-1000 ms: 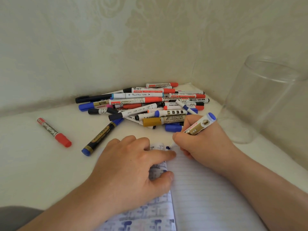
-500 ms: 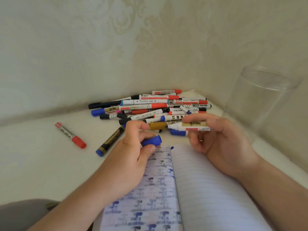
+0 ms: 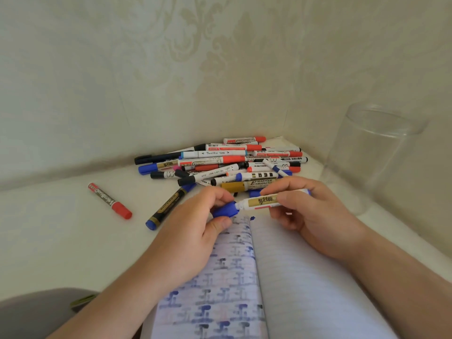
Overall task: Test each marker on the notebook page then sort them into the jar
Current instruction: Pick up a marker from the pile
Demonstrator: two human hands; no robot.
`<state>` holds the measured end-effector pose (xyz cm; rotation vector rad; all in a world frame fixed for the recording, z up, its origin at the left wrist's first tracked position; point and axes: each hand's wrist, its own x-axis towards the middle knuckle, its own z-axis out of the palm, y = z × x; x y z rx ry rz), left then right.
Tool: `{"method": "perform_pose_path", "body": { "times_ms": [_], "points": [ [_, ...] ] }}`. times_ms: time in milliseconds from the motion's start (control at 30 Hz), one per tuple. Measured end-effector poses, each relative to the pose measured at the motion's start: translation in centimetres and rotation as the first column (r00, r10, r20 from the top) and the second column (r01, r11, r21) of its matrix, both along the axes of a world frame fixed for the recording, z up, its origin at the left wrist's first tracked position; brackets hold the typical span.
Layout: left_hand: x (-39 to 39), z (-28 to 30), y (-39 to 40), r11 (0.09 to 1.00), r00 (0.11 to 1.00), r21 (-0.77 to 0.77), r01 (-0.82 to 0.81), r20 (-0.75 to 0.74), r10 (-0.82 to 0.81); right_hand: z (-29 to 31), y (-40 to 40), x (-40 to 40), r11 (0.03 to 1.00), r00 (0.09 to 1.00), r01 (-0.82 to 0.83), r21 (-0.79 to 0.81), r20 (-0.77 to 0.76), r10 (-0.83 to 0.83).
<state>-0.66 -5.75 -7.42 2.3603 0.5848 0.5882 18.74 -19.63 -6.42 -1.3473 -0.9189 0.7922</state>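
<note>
Pale damask wallpaper (image 3: 171, 69) runs around a corner, and below it a cream surface (image 3: 49, 241) carries everything. Back in the corner lies a loose pile of markers (image 3: 220, 165), red, blue and black caps crossing one another. Two lie apart from it on the left: a red marker (image 3: 109, 200) well clear of the heap, and a black-and-gold marker with blue ends (image 3: 168, 206) angled just beside the left hand. A clear glass jar (image 3: 371, 157) stands upright on the right, near the wall, with nothing visible inside.

In front, an open notebook (image 3: 305, 277) lies on the surface; its left page is covered with blue and grey test strokes, its right page is lined with one small blue mark (image 3: 252, 218) at the top edge.

Above the notebook's top, the right hand (image 3: 310, 216) pinches a white marker with a gold label (image 3: 263, 201), held level, its tip end pointing left. The left hand (image 3: 193, 231) pinches a blue cap (image 3: 225, 209) between thumb and fingers, the cap touching the marker's tip end; whether it is fully seated I cannot tell.
</note>
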Motion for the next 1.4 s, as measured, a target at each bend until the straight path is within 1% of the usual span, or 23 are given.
{"method": "perform_pose_path", "body": {
  "times_ms": [100,267,433,500,600,733,867,933,1033,1067,1100,1133,1167,1200,1233,1300,1333,1367,1400],
  "points": [
    [-0.1,-0.2,0.2,1.0,1.0,0.027,-0.013,0.011,0.013,0.1,-0.1,0.1,0.997,0.994,0.075,-0.004,0.075,-0.075],
    [0.1,-0.4,0.3,0.997,1.0,0.081,-0.013,0.006,0.013,0.0,-0.2,-0.2,0.997,0.991,0.078,-0.006,0.113,-0.077],
    [0.0,-0.5,0.4,0.998,1.0,0.07,-0.011,0.016,0.01,-0.1,-0.6,-0.2,0.997,0.968,0.034,-0.071,0.249,-0.015],
    [-0.1,-0.5,0.5,0.999,0.999,0.038,-0.014,0.042,0.013,-0.1,-0.8,-0.1,0.995,0.951,0.015,-0.102,0.307,0.017],
    [-0.3,-0.4,0.6,0.998,0.995,-0.057,-0.021,0.097,0.026,0.0,-1.0,-0.1,0.988,0.904,-0.009,-0.152,0.422,0.074],
    [-0.4,-0.4,0.7,0.996,0.991,-0.083,-0.019,0.128,0.03,0.0,-0.9,-0.5,0.989,0.84,-0.029,-0.146,0.533,0.103],
    [-0.5,-0.2,0.5,0.999,0.992,-0.051,-0.016,0.125,0.022,0.0,-0.9,-0.8,0.987,0.82,-0.054,-0.148,0.557,0.128],
    [-0.5,-0.2,0.5,0.999,0.992,-0.036,-0.021,0.127,0.025,0.1,-1.0,-1.1,0.987,0.782,-0.064,-0.147,0.608,0.141],
    [-0.5,-0.2,0.5,0.999,0.993,-0.035,-0.023,0.118,0.027,0.6,-1.2,-1.4,0.981,0.777,-0.063,-0.182,0.608,0.163],
    [-0.5,-0.1,0.4,0.999,0.994,-0.042,-0.021,0.104,0.025,0.9,-1.3,-1.3,0.983,0.721,-0.037,-0.179,0.677,0.15],
    [-0.4,-0.1,0.3,0.999,0.997,-0.037,-0.012,0.077,0.015,1.1,-1.2,-1.3,0.985,0.593,-0.003,-0.175,0.792,0.142],
    [-0.2,-0.1,0.2,1.0,0.999,-0.005,0.009,0.047,-0.009,1.1,-0.9,-1.2,0.981,0.393,0.051,-0.189,0.906,0.154],
    [-0.2,-0.2,0.1,0.998,0.999,0.046,0.038,0.024,-0.039,1.2,-0.7,-1.5,0.973,0.203,0.114,-0.203,0.963,0.177],
    [-0.1,-0.2,0.0,0.993,0.998,0.097,0.064,0.016,-0.066,1.3,-0.5,-1.7,0.97,0.087,0.16,-0.185,0.981,0.172],
    [-0.2,-0.2,-0.1,0.988,0.996,0.129,0.08,0.019,-0.083,1.6,-0.4,-1.8,0.968,0.06,0.191,-0.162,0.986,0.154],
    [-0.5,0.1,-0.5,0.987,0.996,0.129,0.092,0.01,-0.094,2.9,-1.2,-1.5,0.971,0.077,0.224,-0.078,0.995,0.063],
    [-0.7,0.4,-0.7,0.982,0.993,0.15,0.115,-0.037,-0.111,4.0,-2.0,-0.9,0.97,0.091,0.244,0.005,0.995,-0.028],
    [-0.8,0.5,-1.1,0.967,0.983,0.195,0.161,-0.125,-0.138,5.3,-3.0,-0.1,0.953,0.125,0.286,0.098,0.982,-0.138],
    [-0.8,0.7,-1.4,0.947,0.963,0.239,0.216,-0.211,-0.166,7.0,-4.1,0.8,0.917,0.186,0.348,0.196,0.944,-0.272]
  ]
}}
